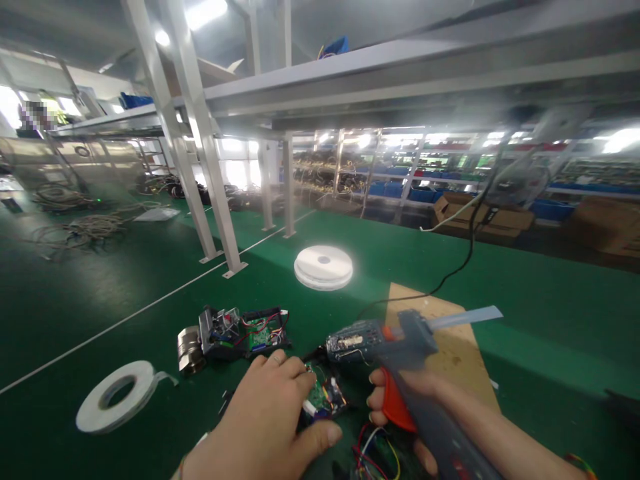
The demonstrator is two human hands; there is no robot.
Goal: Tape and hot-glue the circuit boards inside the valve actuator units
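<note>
My right hand is wrapped around the handle of a dark grey hot glue gun, fingers on its red trigger. A pale glue stick sticks out of the gun's back. The nozzle points left, just above a dark open housing with a green circuit board. My left hand grips that housing from the left, fingers along its far side and thumb at its near side; part of it is hidden. Loose coloured wires lie below the gun. Beyond my left fingers lies another opened device with a metal cylinder.
A roll of white tape lies at left, and stacked white reels stand farther back. Brown cardboard lies under the gun. A black cord runs to it. Metal shelf posts rise from the green bench.
</note>
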